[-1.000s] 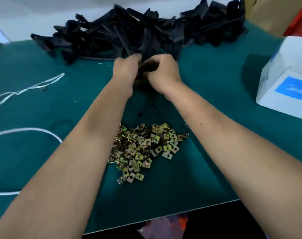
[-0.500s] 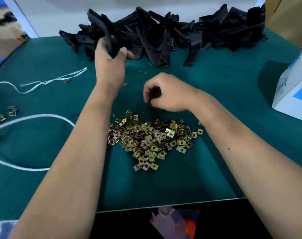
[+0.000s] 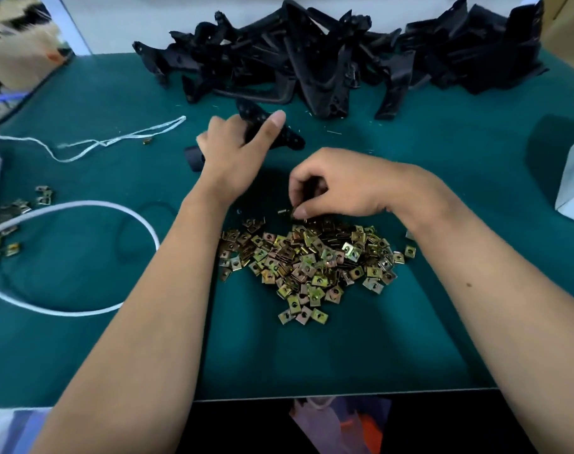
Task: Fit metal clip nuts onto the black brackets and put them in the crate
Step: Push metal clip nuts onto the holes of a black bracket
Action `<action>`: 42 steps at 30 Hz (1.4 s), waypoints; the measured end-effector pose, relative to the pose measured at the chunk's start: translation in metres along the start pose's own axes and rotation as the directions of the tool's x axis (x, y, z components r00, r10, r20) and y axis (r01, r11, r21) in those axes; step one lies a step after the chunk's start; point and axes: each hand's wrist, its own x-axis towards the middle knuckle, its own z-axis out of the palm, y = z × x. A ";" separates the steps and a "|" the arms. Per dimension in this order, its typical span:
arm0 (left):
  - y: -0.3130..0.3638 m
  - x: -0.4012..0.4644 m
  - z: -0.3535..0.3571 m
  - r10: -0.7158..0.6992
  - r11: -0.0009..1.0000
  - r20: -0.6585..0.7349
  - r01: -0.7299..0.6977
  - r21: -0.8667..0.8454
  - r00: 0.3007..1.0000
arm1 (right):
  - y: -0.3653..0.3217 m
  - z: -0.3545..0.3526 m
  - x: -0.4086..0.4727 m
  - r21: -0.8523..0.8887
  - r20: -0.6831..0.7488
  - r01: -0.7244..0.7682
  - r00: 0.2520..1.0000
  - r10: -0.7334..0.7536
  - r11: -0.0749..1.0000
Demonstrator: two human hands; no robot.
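Meanwhile left hand (image 3: 233,149) grips 1 black bracket (image 3: 262,126); right hand (image 3: 341,185) pinches a clip nut (image 3: 294,213).

No text, label, brand or number can be read; only a blank corner of the white box (image 3: 573,181) is shown, at three o'clock.

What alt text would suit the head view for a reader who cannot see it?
A person's left hand grips a black bracket above a green table while the right hand pinches a clip nut from the far edge of a heap of metal clip nuts. A pile of black brackets lies along the table's far side, white cords to the left.
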 end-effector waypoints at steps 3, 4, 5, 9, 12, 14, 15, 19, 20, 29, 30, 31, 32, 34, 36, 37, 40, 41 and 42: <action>0.002 -0.001 0.009 0.059 0.981 -0.020 -0.062 -0.182 0.998 | 0.018 0.001 -0.014 0.236 -0.091 0.024 0.996 -0.002 0.971; 0.002 -0.001 0.012 0.081 0.966 -0.026 -0.085 -0.243 0.996 | 0.023 0.003 -0.019 0.321 -0.132 0.050 0.991 -0.008 0.946; 0.002 -0.001 0.015 0.105 0.956 -0.029 -0.109 -0.272 0.994 | 0.028 0.005 -0.024 0.411 -0.183 0.085 0.983 -0.009 0.908; 0.000 0.000 0.016 0.159 0.962 0.115 -0.128 -0.241 0.981 | 0.043 0.011 -0.032 0.665 -0.387 0.212 0.918 0.088 0.716; 0.001 -0.002 0.015 0.199 0.965 0.186 -0.159 -0.209 0.962 | 0.045 0.012 -0.029 0.723 -0.465 0.269 0.871 0.159 0.636; 0.003 -0.004 0.015 0.223 0.963 0.206 -0.183 -0.197 0.953 | 0.046 0.014 -0.027 0.721 -0.514 0.302 0.837 0.189 0.623; 0.003 -0.004 0.015 0.235 0.962 0.211 -0.195 -0.192 0.949 | 0.046 0.015 -0.026 0.718 -0.528 0.310 0.825 0.199 0.623; 0.004 -0.004 0.013 0.263 0.957 0.235 -0.221 -0.188 0.936 | 0.046 0.016 -0.024 0.724 -0.534 0.308 0.817 0.219 0.618; 0.004 -0.004 0.013 0.267 0.957 0.245 -0.226 -0.183 0.932 | 0.046 0.016 -0.023 0.721 -0.537 0.305 0.813 0.224 0.621; 0.004 -0.004 0.016 0.287 0.952 0.264 -0.244 -0.182 0.921 | 0.046 0.018 -0.020 0.640 -0.596 0.273 0.766 0.240 0.718; 0.004 -0.004 0.016 0.289 0.951 0.265 -0.245 -0.187 0.920 | 0.046 0.019 -0.019 0.625 -0.600 0.266 0.766 0.233 0.734; 0.004 -0.004 0.017 0.292 0.950 0.267 -0.246 -0.192 0.918 | 0.046 0.019 -0.019 0.612 -0.601 0.260 0.766 0.226 0.747; 0.004 -0.004 0.018 0.294 0.949 0.270 -0.247 -0.197 0.917 | 0.046 0.020 -0.019 0.602 -0.601 0.255 0.769 0.219 0.757; 0.004 -0.004 0.018 0.295 0.949 0.278 -0.245 -0.200 0.914 | 0.045 0.020 -0.019 0.595 -0.600 0.256 0.773 0.208 0.762; 0.004 -0.005 0.017 0.294 0.948 0.283 -0.241 -0.208 0.913 | 0.046 0.020 -0.019 0.610 -0.594 0.260 0.775 0.216 0.748; 0.004 -0.005 0.017 0.293 0.948 0.285 -0.238 -0.214 0.913 | 0.046 0.020 -0.019 0.620 -0.590 0.258 0.776 0.224 0.741; 0.004 -0.005 0.018 0.290 0.948 0.288 -0.233 -0.219 0.912 | 0.046 0.021 -0.019 0.616 -0.587 0.248 0.778 0.225 0.748; 0.004 -0.005 0.018 0.290 0.948 0.290 -0.232 -0.220 0.912 | 0.045 0.021 -0.018 0.611 -0.588 0.249 0.778 0.220 0.751; 0.004 -0.005 0.018 0.291 0.947 0.290 -0.233 -0.220 0.912 | 0.044 0.022 -0.018 0.613 -0.588 0.257 0.780 0.214 0.747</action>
